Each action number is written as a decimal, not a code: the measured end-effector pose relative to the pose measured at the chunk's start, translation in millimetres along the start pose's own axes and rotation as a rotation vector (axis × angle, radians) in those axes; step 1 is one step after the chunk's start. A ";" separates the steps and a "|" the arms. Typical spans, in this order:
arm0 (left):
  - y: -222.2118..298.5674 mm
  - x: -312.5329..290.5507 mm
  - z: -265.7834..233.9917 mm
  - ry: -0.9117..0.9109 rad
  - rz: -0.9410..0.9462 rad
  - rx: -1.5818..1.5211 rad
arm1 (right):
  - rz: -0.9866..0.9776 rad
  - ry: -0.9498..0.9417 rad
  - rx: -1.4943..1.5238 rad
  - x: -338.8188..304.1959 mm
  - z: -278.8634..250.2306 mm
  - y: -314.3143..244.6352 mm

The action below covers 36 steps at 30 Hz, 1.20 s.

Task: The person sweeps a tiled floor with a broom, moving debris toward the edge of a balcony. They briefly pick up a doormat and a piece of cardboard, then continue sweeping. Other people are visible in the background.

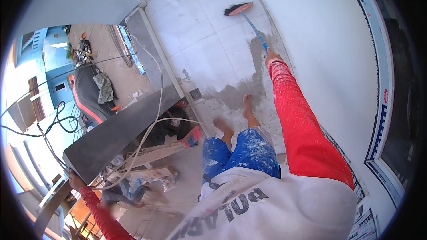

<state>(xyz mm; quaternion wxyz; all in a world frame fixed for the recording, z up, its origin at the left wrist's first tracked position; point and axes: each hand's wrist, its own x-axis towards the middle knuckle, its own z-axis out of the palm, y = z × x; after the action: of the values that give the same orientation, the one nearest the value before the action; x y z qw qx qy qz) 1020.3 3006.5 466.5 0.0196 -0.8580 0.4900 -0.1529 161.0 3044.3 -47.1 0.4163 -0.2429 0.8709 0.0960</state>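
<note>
My right hand (272, 55) is closed round the blue handle of a broom (255, 30), with the arm in a dusty red sleeve stretched forward. The broom's pink head (239, 9) and dark bristles rest on the pale tiled floor (200, 22) at the far side. Grey, wet-looking dirt or mortar (235, 90) covers the floor between the broom and my bare feet. Far to the left, my left hand (76, 181) is at the end of a dark grey ledge (120, 126); its fingers are small and partly hidden there.
A white cable (153, 122) loops over the ledge. Boards (155, 155) and rubble lie below it, near another person (126, 192) low down. A white wall (307, 40) and a framed opening (383, 106) stand on the right. Outside are a covered vehicle (91, 91) and a motorcycle (83, 50).
</note>
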 end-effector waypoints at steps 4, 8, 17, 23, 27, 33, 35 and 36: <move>-1.7 -0.4 1.1 0.039 -0.033 -0.182 | -0.092 -0.143 -0.205 -80.4 32.8 122.2; -7.3 1.2 2.0 -0.062 -0.168 -0.233 | 0.182 -0.369 -0.287 -226.4 48.3 246.3; -37.8 21.5 -7.0 -0.034 0.253 0.452 | -0.150 0.010 -0.086 -144.8 -17.8 134.8; -22.0 15.9 -17.7 -0.087 0.311 0.856 | -0.112 0.193 0.056 85.7 -78.9 -108.1; -2.2 16.3 -13.8 -0.059 0.332 0.831 | -0.060 0.093 0.125 131.6 -72.3 -146.4; -3.1 24.5 -8.7 -0.047 0.351 0.716 | 0.017 0.011 0.077 41.6 7.9 61.6; -10.1 24.6 -9.0 -0.037 0.337 0.671 | 0.092 -0.053 -0.015 -39.9 34.0 147.2; -13.8 23.9 -7.5 -0.039 0.332 0.656 | 0.098 -0.055 -0.021 -85.2 45.4 185.7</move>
<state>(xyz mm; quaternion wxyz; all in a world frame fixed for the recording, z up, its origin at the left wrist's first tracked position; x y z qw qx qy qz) 1041.0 2994.3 481.9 0.3279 -0.7174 0.5471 -0.2801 144.0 3250.7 -16.7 0.4321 -0.2017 0.8690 0.1318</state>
